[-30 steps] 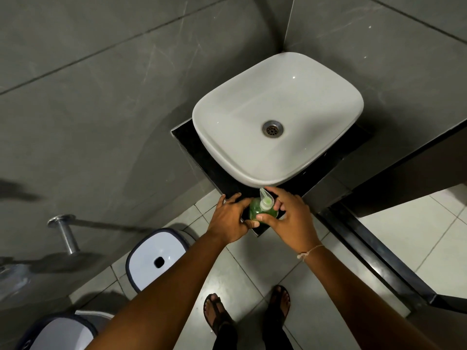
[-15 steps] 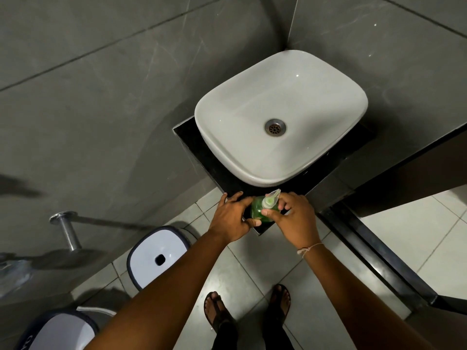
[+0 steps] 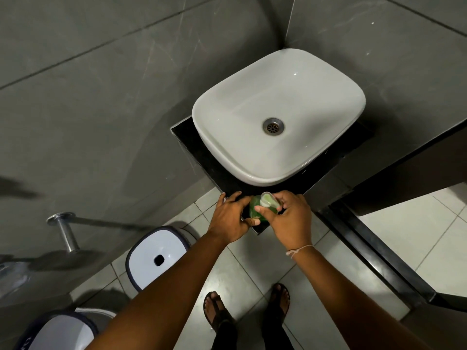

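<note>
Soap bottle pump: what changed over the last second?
The right hand has twisted the pump top of the green soap bottle clockwise: its nozzle pointed at the sink and has swung right, toward that hand's fingers. The left hand still grips the bottle body. The bottle stays on the counter corner.

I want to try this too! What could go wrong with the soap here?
1. The bottle is at the very corner of the counter; if the left hand slips, it may fall to the floor.
2. The right hand pinches the pump; if it comes loose, green soap could spill and make the floor near the feet slippery.
</note>
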A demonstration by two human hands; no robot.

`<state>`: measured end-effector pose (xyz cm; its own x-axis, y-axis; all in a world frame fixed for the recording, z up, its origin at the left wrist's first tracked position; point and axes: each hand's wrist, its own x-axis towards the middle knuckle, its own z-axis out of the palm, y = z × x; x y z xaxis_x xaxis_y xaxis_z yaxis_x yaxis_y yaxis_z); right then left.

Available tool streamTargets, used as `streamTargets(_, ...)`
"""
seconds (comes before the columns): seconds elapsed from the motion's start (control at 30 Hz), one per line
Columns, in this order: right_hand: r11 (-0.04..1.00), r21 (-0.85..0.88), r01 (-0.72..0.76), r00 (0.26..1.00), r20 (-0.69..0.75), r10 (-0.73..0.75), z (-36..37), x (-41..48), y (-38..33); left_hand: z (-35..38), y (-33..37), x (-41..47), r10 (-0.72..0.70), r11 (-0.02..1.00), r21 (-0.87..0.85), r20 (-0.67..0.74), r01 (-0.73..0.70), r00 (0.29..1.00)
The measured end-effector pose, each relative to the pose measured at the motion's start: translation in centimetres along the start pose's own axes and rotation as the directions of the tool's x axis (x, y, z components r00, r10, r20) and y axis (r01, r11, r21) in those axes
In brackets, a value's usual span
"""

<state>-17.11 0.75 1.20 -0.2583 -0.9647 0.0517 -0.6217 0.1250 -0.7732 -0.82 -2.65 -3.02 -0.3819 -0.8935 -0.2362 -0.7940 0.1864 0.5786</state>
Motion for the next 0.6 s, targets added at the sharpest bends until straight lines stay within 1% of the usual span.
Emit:
streamTargets(0.07, 0.999, 0.020, -0.044, 0.998, -0.037, 0.044, 0.5, -0.4, -0.1, 0.1, 0.1, 0.0, 0.006, 1.000, 0.007, -0.008, -0.006, 1.000)
streamTargets(0.13, 0.998, 0.031, -0.053, 0.998, -0.019, 0.054, 0.5, -0.3, 0.0, 0.0, 0.0, 0.0, -0.002, 1.000, 0.015, -0.010, 0.002, 1.000)
streamTargets(0.2, 0.999, 0.041, -0.002, 0.998, 0.069, -0.001, -0.2, 0.0, 0.4, 0.0, 0.0, 0.0, -0.010, 1.000, 0.015, -0.008, 0.010, 1.000)
streamTargets(0.27, 0.995, 0.034, 0.091, 0.975, 0.202, -0.096, -1.2, 0.5, 0.9, 0.0, 0.1, 0.0, -0.008, 1.000, 0.008, -0.011, 0.008, 1.000)
streamTargets(0.3, 0.992, 0.007, 0.125, 0.961, 0.247, -0.123, -1.4, 0.8, 1.0, 0.0, 0.1, 0.0, -0.006, 1.000, 0.005, -0.013, 0.006, 1.000)
streamTargets(0.33, 0.989, -0.032, 0.143, 0.958, 0.256, -0.131, -1.5, 1.1, 1.0, 0.0, 0.0, 0.0, -0.005, 1.000, 0.005, -0.014, 0.005, 1.000)
streamTargets(0.43, 0.988, -0.099, 0.115, 0.981, 0.170, -0.097, -1.0, 1.4, 0.6, 0.0, 0.0, 0.0, -0.007, 1.000, 0.011, -0.020, 0.007, 1.000)
streamTargets(0.6, 0.997, -0.050, 0.065, 0.997, 0.039, -0.063, -0.1, 0.0, 0.9, -0.1, 0.0, 0.0, 0.011, 0.999, 0.030, -0.021, -0.011, 1.000)
